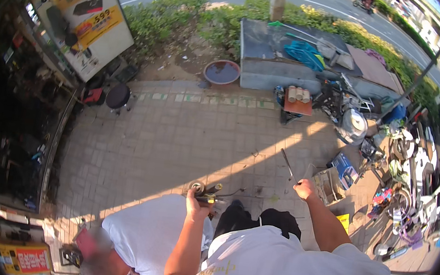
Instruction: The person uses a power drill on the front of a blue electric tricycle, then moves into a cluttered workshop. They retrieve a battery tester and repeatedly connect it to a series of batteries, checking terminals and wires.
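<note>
My right hand (305,189) is closed around one end of a long thin dark tool (287,161), which points up and to the left over the paving. I cannot make out which kind of tool it is. My left hand (197,206) is closed at a cluster of metal parts (206,192), with a round ring-like end, dark tube-like pieces and a bit of yellow. The fingers partly hide what they grip. Close to my left forearm, a person in a white shirt (145,230) bends forward.
A cardboard box (329,185) and a blue box (344,170) stand right of my right hand. Scooter parts (419,167) crowd the right side. Farther off are a basin (221,72), a round stool (118,95), a large sign board (84,16) and a low platform (261,68).
</note>
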`<state>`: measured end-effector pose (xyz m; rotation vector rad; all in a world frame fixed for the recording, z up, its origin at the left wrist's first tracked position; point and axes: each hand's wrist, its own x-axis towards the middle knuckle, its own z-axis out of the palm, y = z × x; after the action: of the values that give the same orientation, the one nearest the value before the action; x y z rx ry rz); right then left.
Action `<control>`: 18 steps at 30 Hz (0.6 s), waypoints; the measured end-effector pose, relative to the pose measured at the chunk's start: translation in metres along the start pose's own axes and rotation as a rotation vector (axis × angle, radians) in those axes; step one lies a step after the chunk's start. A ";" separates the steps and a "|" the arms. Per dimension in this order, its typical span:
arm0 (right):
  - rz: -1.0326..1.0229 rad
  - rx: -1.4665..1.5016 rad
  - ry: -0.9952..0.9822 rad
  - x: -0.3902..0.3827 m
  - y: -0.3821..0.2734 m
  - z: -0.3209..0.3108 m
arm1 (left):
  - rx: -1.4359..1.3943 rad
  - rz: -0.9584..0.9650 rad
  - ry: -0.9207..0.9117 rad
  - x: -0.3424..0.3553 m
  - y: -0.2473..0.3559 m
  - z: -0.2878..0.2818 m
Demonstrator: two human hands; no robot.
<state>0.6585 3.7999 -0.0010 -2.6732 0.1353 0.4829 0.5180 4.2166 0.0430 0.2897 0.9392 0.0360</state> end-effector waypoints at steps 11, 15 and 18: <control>0.014 0.332 -0.468 0.325 -0.288 0.057 | -0.494 0.445 0.332 0.086 0.136 0.005; -0.276 0.130 -0.583 0.369 -0.449 0.149 | -0.718 0.638 0.443 0.071 0.170 0.003; -0.461 -0.029 -0.663 0.327 -0.579 0.216 | -0.937 0.808 0.439 0.059 0.192 0.010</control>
<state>0.9930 4.4092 -0.0772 -2.3116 -0.6609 1.1623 0.5792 4.4080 0.0520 -0.2445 1.0796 1.2886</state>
